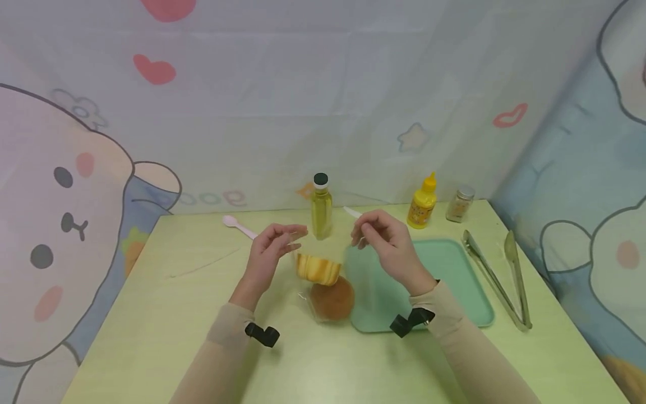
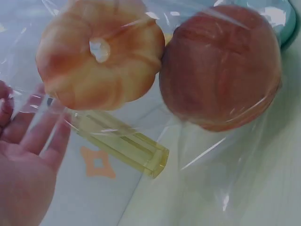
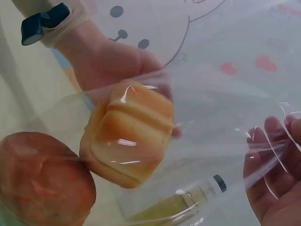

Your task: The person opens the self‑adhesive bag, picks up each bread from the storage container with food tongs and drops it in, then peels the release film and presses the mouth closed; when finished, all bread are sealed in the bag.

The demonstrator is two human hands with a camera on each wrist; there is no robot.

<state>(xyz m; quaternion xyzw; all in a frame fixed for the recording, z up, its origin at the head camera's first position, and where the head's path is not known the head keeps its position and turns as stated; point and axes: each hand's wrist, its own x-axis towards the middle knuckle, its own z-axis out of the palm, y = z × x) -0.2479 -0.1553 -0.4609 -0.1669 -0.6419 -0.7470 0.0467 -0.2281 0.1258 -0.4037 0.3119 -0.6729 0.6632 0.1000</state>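
A clear plastic bag (image 2: 207, 165) hangs between the two hands, with a ridged yellow ring-shaped bread (image 1: 318, 269) and a round brown bun (image 1: 333, 299) inside it. The ring bread rides above the bun in the head view, and its center hole shows in the left wrist view. My right hand (image 1: 386, 244) pinches the bag's upper edge between thumb and curled fingers. My left hand (image 1: 270, 249) is at the bag's other side, its fingers (image 2: 40, 127) fairly straight against the film and the thumb apart from them.
Behind the hands stands an oil bottle (image 1: 321, 210) with a dark cap. A green tray (image 1: 439, 280) lies under the right forearm, metal tongs (image 1: 497, 286) beyond it. A yellow squeeze bottle (image 1: 421, 205) and a small jar (image 1: 460, 205) stand back right; a pale spoon (image 1: 237, 224) lies back left.
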